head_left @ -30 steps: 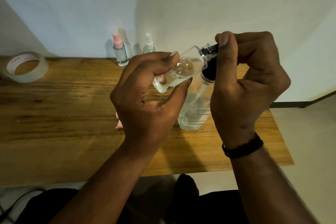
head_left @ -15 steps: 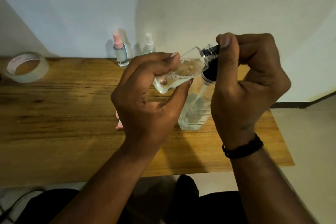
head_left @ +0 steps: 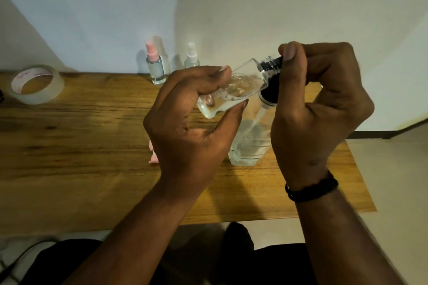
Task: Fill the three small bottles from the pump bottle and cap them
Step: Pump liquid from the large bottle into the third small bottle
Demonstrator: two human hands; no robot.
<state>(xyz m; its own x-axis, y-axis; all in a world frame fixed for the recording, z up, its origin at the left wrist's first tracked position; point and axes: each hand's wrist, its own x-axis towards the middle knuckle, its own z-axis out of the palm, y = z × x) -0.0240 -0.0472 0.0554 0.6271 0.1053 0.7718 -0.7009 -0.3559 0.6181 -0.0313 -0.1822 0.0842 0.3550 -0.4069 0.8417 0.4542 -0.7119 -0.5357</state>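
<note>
From the head camera, looking down over my own forearms, my left hand (head_left: 185, 122) grips a small clear bottle (head_left: 234, 90), fingers curled over its upper side and thumb pressed along its underside. The bottle is tilted, base low toward my palm and neck raised to the right. Clear liquid with bubbles lies in its lower part. Its threaded neck meets the black nozzle of the pump bottle (head_left: 251, 143), which stands upright on the wooden table (head_left: 81, 146) just below and behind my hands.

My right hand (head_left: 319, 109) is curled over the pump head, thumb up beside the small bottle's neck and fingers folded over the top. The black pump collar shows below my thumb; the head itself is mostly hidden by my fingers. A dark braided band (head_left: 311, 188) circles my right wrist.

At the back edge of the table, against the wall, stand two more small bottles: one with a pink sprayer top (head_left: 155, 67) and, near it to the right, one with a white sprayer top (head_left: 191, 58), partly hidden behind my left fingers. A small pink piece (head_left: 153, 154) lies on the table just left of my left wrist, mostly covered. A roll of clear tape (head_left: 34, 84) lies flat at the far left of the table.
</note>
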